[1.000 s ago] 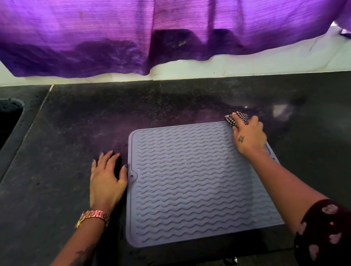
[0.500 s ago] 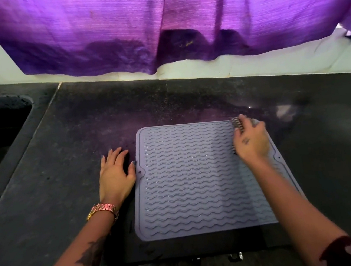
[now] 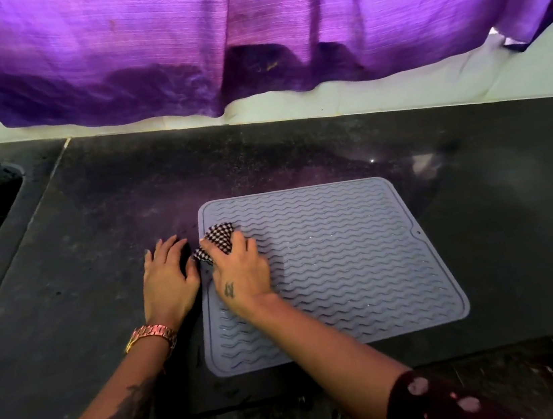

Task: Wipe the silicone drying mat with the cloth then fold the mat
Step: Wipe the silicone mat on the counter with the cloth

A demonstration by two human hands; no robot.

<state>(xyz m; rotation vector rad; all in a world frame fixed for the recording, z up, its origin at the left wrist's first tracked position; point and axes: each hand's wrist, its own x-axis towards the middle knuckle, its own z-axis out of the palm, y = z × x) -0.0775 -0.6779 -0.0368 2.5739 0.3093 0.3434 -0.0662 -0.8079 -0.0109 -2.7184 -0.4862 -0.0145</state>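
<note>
Two hands low over a dark counter (image 3: 295, 150), mid-wipe, no fold begun.

Largest first: purple curtain (image 3: 244, 30) hanging well beyond both hands; grey ribbed mat (image 3: 345, 263) flat under and to the right of the right hand (image 3: 241, 273); checked cloth (image 3: 220, 239) bunched beneath that hand's curled fingers, now at the mat's left edge, swept across from the far right corner of a second ago. Left hand (image 3: 168, 276) flat and relaxed on the counter just beside the mat, grasping nothing, much as before. Likely one full pass done across the far strip; nearer rows probably left to wipe before folding.
</note>
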